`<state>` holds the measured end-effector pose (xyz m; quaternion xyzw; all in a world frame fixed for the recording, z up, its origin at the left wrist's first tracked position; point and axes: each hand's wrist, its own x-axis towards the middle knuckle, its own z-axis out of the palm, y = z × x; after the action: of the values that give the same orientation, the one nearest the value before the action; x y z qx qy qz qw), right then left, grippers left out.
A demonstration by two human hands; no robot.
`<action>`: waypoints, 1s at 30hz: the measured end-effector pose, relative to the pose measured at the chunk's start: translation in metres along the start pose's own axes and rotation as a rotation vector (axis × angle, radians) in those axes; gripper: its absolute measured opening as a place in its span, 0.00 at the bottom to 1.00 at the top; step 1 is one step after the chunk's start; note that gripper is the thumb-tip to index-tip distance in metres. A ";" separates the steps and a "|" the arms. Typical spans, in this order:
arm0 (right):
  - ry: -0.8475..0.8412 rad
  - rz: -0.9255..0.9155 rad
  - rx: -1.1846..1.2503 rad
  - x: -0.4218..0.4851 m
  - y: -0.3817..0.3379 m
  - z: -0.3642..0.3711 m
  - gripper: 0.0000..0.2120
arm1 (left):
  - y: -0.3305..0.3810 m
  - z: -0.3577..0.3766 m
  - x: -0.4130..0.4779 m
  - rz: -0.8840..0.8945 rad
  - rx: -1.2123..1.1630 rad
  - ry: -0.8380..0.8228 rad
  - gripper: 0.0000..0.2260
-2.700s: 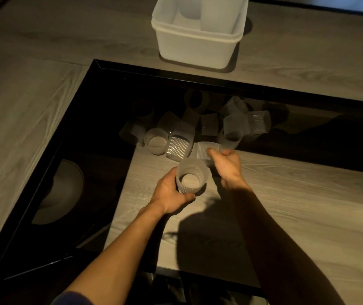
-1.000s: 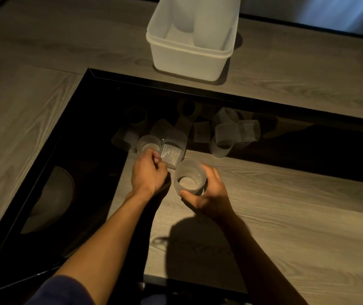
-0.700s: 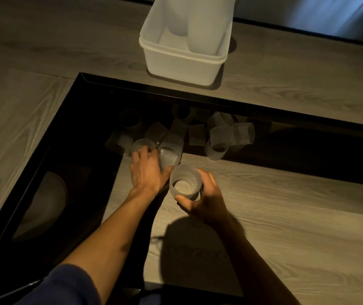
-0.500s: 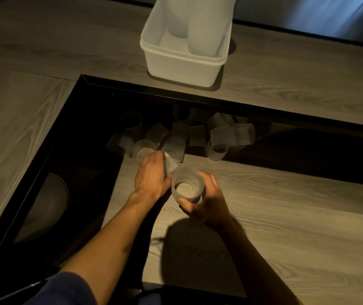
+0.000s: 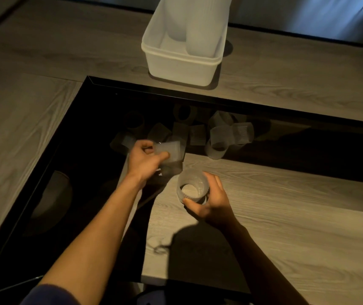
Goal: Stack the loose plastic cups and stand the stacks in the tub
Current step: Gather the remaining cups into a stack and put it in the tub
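L hand [image 5: 145, 160] now up w/ cup [image 5: 172, 150]

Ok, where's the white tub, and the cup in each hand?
white tub [image 5: 180, 67], head view, front wall.
left-hand cup [image 5: 172, 149], head view, its blurry side.
right-hand cup [image 5: 190, 190], head view, inside bottom.

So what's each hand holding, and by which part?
The left hand grips a loose cup by its side; the right hand, an upright cup around its wall.
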<state>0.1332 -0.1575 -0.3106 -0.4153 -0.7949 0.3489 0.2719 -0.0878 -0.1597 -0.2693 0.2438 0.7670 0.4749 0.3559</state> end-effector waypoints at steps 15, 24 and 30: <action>-0.095 0.314 0.159 0.001 -0.012 -0.007 0.43 | 0.016 -0.003 -0.056 0.368 0.036 -0.503 0.31; -0.093 0.367 0.164 0.000 -0.012 -0.004 0.45 | 0.012 -0.004 -0.063 0.426 0.078 -0.512 0.32; -0.086 0.376 0.172 -0.001 -0.011 -0.004 0.45 | 0.007 -0.004 -0.063 0.423 0.050 -0.511 0.32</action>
<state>0.1316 -0.1618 -0.2992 -0.5162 -0.6817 0.4774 0.2024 -0.0511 -0.2038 -0.2425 0.5175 0.5970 0.4427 0.4241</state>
